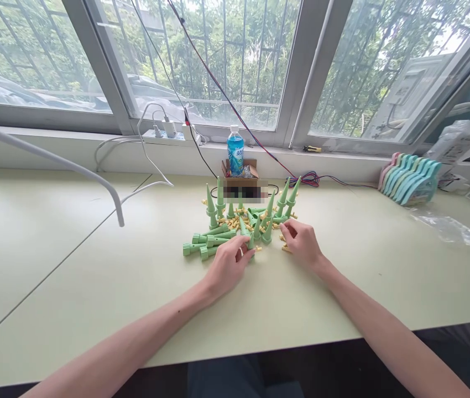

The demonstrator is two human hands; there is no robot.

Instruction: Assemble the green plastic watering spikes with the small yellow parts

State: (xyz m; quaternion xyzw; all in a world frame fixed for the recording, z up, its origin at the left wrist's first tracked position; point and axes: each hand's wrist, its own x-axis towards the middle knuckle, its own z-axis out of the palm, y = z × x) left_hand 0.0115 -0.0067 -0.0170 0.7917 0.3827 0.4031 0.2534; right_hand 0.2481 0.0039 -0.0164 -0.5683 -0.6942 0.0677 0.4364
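My left hand (230,260) is closed around a small green plant watering spike (251,242), held point up near the front of the pile. A small yellow valve piece (259,249) shows just right of it. On the right, my right hand (302,241) is pinched at the pile's edge; whatever sits between its fingertips is hidden. Below those fingers lie a few yellow pieces (286,249). Several green spikes (210,207) stand upright at the back, around a heap of yellow valve pieces (235,222). Green tubes with ribbed caps (208,252) lie beside my left hand.
Behind the pile stands a blue bottle (235,152) in a small cardboard box (252,172). Cables (309,178) and a power strip (164,134) run along the sill. Pastel hangers (411,178) and a clear plastic bag (450,228) lie at right. A white tube (106,185) hangs at left.
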